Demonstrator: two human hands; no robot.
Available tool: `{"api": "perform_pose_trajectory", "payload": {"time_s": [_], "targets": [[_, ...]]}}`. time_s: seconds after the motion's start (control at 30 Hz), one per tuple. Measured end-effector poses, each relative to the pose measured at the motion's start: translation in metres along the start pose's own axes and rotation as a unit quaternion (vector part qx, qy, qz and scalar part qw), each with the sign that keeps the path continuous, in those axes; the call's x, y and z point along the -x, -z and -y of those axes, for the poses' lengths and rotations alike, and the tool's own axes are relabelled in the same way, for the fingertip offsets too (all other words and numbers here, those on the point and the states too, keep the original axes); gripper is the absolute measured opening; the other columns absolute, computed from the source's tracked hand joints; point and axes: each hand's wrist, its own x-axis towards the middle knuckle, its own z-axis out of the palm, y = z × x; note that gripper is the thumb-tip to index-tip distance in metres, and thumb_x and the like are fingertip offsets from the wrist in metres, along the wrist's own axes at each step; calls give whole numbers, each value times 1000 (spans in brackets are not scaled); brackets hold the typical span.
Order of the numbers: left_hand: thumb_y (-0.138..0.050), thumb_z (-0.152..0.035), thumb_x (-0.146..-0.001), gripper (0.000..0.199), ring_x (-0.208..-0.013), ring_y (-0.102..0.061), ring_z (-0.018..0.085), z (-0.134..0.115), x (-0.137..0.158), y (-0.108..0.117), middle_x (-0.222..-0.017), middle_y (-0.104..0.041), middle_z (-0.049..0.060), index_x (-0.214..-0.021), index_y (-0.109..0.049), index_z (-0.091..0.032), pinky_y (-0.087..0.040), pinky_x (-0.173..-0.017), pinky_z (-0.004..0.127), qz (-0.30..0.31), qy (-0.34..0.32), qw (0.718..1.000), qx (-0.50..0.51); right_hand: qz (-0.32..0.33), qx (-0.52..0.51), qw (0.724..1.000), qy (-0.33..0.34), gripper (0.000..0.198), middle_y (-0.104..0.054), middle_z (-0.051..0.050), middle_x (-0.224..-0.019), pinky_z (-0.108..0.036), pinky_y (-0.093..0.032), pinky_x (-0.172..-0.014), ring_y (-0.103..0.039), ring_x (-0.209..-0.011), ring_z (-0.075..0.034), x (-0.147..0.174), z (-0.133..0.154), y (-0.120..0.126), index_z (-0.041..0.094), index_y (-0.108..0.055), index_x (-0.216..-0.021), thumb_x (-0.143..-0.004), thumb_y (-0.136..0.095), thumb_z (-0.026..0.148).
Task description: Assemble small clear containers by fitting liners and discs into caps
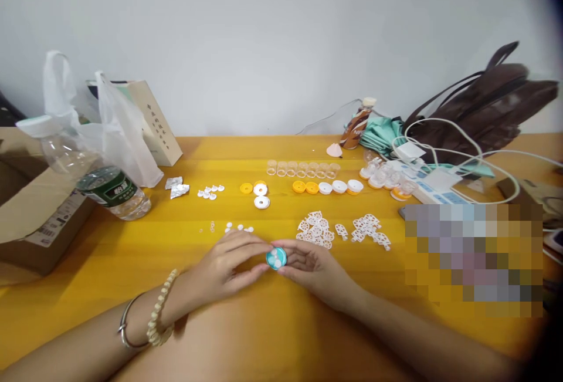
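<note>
Between my two hands is a small round teal cap (276, 258) with white discs showing inside it. My left hand (233, 262), with a beaded bracelet at the wrist, touches the cap's left side with thumb and fingertips. Thumb and fingers of my right hand (314, 267) pinch it from the right. Just beyond my left hand lie several small white discs (240, 228). Past my right hand are flat white wheel-like pieces (315, 230) in a pile, with a second pile of white cut-out pieces (370, 229) further right.
Behind stand a row of clear cups (303, 169), yellow and white caps (325, 187) and stacked caps (261, 194). A tilted water bottle (109, 188) and cardboard box (39, 229) are at left. Cables, a power strip (433, 194) and a dark bag (479, 106) lie right.
</note>
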Motion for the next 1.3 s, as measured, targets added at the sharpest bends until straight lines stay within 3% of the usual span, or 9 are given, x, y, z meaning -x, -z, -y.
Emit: {"api": "perform_pose_trajectory", "payload": {"time_s": [0.17,0.27,0.4,0.47,0.57,0.67,0.8,1.0,1.3], "targets": [[-55,-14,-82,32,-88,-59,17,-1,-7,12,-97,-65,9,-113,-55,-17,-46,-78,31,-70,-8,997,-41,-68,0,997,23,39,-69,-1,-88,-33,-48,-86,-64,-81,-14,-4,6,2,22,-63,-100,-63,-74,24],[-54,-18,-83,25,-87,-60,17,4,-23,24,-96,-66,8,-107,-59,-17,-47,-80,31,-123,33,991,-50,-111,-8,993,45,38,-69,-1,-89,-34,-48,-88,-64,-82,-14,-3,12,5,23,-63,-101,-64,-73,25],[-52,-27,-84,23,-91,-61,18,19,-65,29,-99,-66,6,-104,-61,-19,-48,-80,31,-77,136,987,-33,-102,-20,992,67,38,-69,0,-89,-33,-48,-88,-64,-83,-13,1,17,3,23,-62,-100,-64,-73,24],[-51,-31,-85,26,-90,-61,18,29,-93,20,-101,-66,7,-106,-59,-18,-50,-75,30,-34,163,986,-21,-80,-23,994,69,37,-69,0,-89,-32,-49,-87,-64,-83,-13,5,19,0,23,-62,-100,-65,-72,22],[-51,-30,-84,29,-99,-58,20,40,-136,-4,-110,-62,9,-109,-57,-16,-45,-85,33,28,89,995,-40,-46,-29,995,79,37,-69,0,-91,-31,-50,-85,-64,-82,-13,13,24,-4,23,-61,-101,-66,-72,20],[-49,-29,-85,22,-94,-57,19,41,-171,-35,-102,-63,9,-101,-58,-15,-43,-85,33,63,30,996,-59,-38,-35,992,118,38,-69,0,-92,-30,-51,-85,-64,-85,-12,20,29,-5,24,-60,-105,-68,-70,18],[-50,-28,-85,21,-94,-54,20,36,-202,-70,-101,-60,10,-100,-53,-14,-41,-84,34,81,5,993,-85,-46,-45,985,158,38,-69,1,-92,-31,-51,-85,-64,-86,-13,23,37,-3,27,-60,-106,-70,-68,16],[-54,-27,-82,21,-90,-54,22,44,-221,-94,-94,-61,9,-98,-52,-14,-39,-87,40,86,34,991,-94,-64,-41,983,165,39,-68,1,-93,-33,-52,-86,-64,-87,-14,22,40,2,28,-60,-107,-71,-68,16],[-48,-30,-89,28,-96,-56,19,28,-210,-88,-114,-54,9,-113,-52,-15,-49,-82,39,66,67,995,-30,-66,-28,984,164,37,-68,-1,-91,-35,-51,-86,-64,-87,-15,18,38,2,27,-61,-105,-69,-69,18]]}}
